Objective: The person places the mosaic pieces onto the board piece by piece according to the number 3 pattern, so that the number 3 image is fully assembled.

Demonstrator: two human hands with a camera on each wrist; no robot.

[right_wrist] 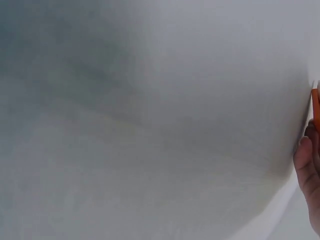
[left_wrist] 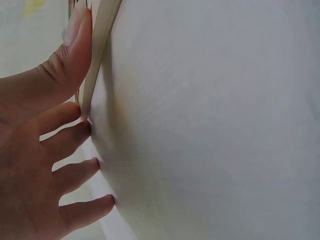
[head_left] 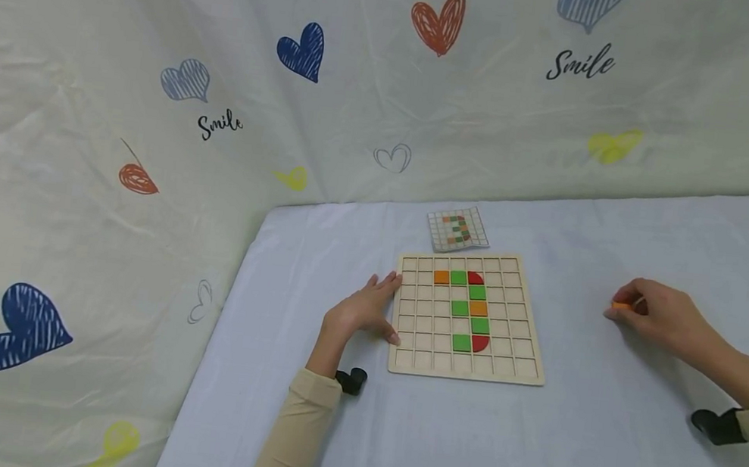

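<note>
A square wooden grid board point(head_left: 507, 365) lies on the table, with orange, green and rounded red tiles in its middle cells. My left hand point(head_left: 361, 312) touches its left edge, fingers spread and mostly straight, thumb near the lower left corner. In the left wrist view the thumb of the left hand point(left_wrist: 45, 115) lies along the board's edge point(left_wrist: 97, 55), and other fingertips touch the cloth. Well to the right of the board, my right hand point(head_left: 663, 317) pinches an orange tile point(head_left: 622, 306) just above or on the cloth. The tile point(right_wrist: 316, 107) shows only partly in the right wrist view.
Behind the board lies a small card point(head_left: 443, 233) printed with a grid and a pattern of coloured cells. A white cloth point(head_left: 571, 452) covers the table. A white curtain point(head_left: 497, 109) with hearts and "Smile" prints hangs behind and to the left.
</note>
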